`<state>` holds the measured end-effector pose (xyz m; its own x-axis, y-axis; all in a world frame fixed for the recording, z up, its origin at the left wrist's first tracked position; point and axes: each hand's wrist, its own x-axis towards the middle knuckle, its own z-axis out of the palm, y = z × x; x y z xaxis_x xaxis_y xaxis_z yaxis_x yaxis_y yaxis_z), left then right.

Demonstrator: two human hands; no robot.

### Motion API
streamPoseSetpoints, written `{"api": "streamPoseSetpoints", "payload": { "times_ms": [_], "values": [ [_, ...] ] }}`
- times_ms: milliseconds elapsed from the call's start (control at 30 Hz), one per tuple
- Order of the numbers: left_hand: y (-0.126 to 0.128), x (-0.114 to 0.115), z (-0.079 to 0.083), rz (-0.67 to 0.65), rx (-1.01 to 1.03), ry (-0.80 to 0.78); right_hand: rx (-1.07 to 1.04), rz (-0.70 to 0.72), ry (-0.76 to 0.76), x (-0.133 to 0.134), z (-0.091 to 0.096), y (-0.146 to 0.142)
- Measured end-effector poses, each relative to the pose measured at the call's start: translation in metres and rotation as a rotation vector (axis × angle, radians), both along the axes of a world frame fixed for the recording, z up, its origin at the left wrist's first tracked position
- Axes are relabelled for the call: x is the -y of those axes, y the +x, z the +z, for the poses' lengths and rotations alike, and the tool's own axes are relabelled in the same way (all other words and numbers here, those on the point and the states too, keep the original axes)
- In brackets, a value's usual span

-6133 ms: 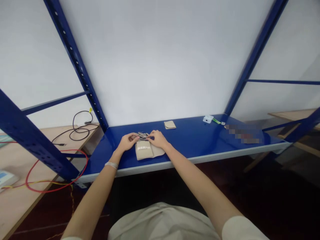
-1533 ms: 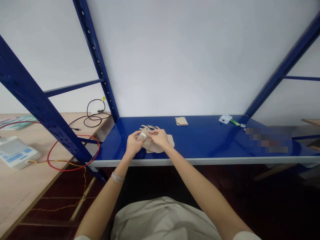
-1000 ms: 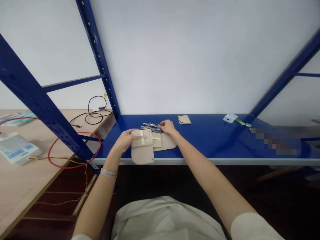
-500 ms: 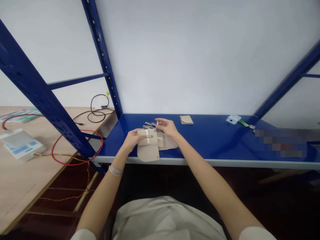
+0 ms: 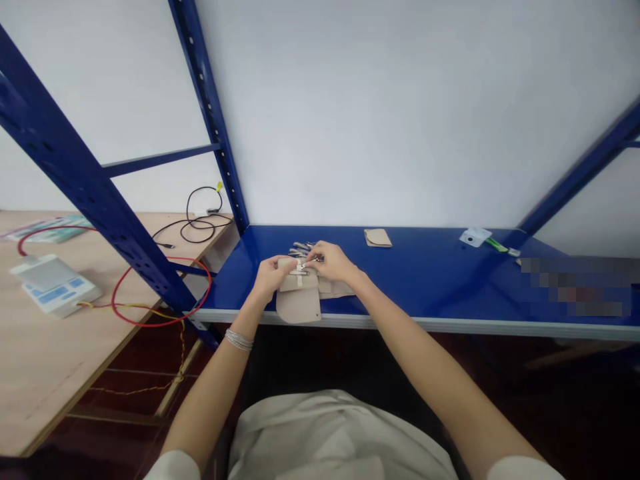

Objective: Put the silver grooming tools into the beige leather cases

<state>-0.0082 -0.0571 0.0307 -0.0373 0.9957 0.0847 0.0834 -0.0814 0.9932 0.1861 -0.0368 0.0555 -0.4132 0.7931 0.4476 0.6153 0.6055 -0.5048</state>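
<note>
Right now my left hand (image 5: 270,275) and right hand (image 5: 331,261) are together, clamped on the beige fabric pouch (image 5: 299,308) and its metal piece (image 5: 300,272); a loose pinch could drop it among the metal tools (image 5: 301,247).

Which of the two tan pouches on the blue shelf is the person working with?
The larger opened pouch, under the left hand and right hand. The small folded pouch lies apart, further back, with neither hand touching it.

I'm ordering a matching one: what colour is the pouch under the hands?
The pouch is plain beige; the head view shows it best, on its lower flap.
</note>
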Motion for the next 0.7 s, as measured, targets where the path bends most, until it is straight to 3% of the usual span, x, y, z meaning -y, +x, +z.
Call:
{"api": "streamPoseSetpoints", "payload": {
  "times_ms": [133,700],
  "values": [
    [-0.001,0.0,-0.001,-0.027,-0.004,-0.017,0.032,0.018,0.135,0.001,-0.007,-0.001],
    [0.003,0.005,0.002,-0.031,0.006,-0.13,-0.064,0.071,0.247,0.015,-0.025,-0.01]
  ]
}}
